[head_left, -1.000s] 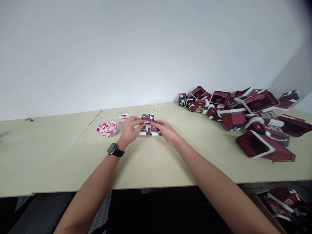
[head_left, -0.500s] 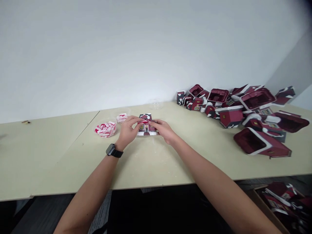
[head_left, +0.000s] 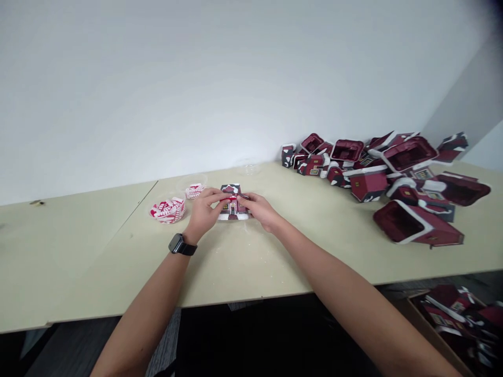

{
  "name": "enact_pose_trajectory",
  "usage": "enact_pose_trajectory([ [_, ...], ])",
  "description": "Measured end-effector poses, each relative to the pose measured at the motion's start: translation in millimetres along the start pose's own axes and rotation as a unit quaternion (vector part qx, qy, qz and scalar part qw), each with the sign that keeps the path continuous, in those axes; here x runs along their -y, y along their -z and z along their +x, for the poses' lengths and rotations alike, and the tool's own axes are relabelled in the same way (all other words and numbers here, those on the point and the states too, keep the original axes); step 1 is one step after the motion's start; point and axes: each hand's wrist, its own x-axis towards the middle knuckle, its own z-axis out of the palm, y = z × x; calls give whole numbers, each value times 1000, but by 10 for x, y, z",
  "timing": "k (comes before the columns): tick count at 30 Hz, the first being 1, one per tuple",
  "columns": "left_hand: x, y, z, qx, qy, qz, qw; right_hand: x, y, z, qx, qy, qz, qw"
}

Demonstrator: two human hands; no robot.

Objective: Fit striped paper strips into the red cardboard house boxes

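Observation:
A small dark red paper house [head_left: 232, 206] with a white snowy base and yellow windows stands on the pale table [head_left: 251, 262] in front of me. My left hand [head_left: 204, 213], with a black watch on its wrist, grips the house's left side with curled fingers. Against the house's right side, my right hand [head_left: 261, 210] pinches near the roof front. Both hands press a small red and white piece at the front of the roof.
Two clear tubs of red and white pieces [head_left: 167, 209] [head_left: 194, 190] sit left of the house. An empty clear cup [head_left: 249, 168] stands behind it. A heap of several red paper houses [head_left: 393, 180] fills the table's right side. A box of more houses [head_left: 451, 319] sits on the floor.
Both hands stay on the small house. The view has shifted slightly, so everything sits a little lower left in the picture.

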Motion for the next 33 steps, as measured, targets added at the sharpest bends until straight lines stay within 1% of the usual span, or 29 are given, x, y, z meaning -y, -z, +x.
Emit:
enact_pose_trajectory([
  [6,45,-9,-15,-11,-6,-13,1000,-7,8,10,2,1,9,1000],
  [9,54,-27,-23,-15,-7,-28,999,-27,18,17,4,20,-6,1000],
  [13,17,-45,-32,-17,-4,-22,1000,-42,27,24,-15,47,-24,998],
  [19,-58,-43,-22,-52,15,0,999,-5,14,7,-17,60,-17,998],
  [24,-41,-65,-15,-87,48,2,995,28,-4,-13,-25,66,-11,997],
  [28,10,-130,-33,-112,85,-68,988,40,-24,-18,-14,70,21,997],
  [31,23,-177,-47,-116,111,-137,978,39,-42,-20,-9,65,43,997],
  [33,7,-189,-50,-114,122,-158,973,30,-50,-20,-2,58,49,997],
])
